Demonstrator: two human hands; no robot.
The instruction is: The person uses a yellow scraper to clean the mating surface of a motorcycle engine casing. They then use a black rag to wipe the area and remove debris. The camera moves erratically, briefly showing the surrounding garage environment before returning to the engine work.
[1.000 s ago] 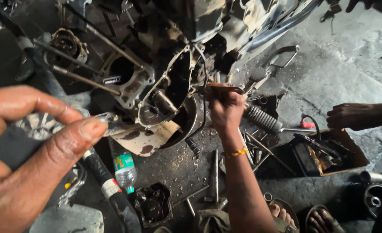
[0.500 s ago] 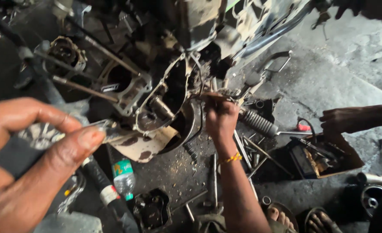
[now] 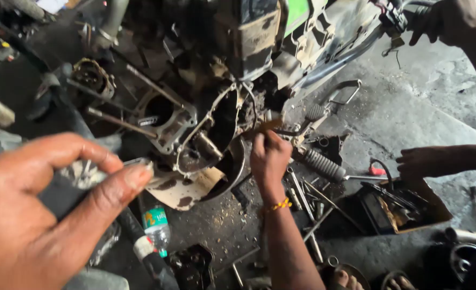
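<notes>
Engine crankcase (image 3: 211,137), open and greasy, sits on the oily floor (image 3: 410,118) at frame centre in the head view. Left hand (image 3: 44,215) pinches a small metal part (image 3: 138,162), fingers (image 3: 125,182) clamped on it, just beside the case. Right hand (image 3: 270,158) grips a thin tool (image 3: 262,128) whose tip touches the case, fingers together.

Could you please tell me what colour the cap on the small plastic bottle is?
The bottle cap looks white, head view.
</notes>
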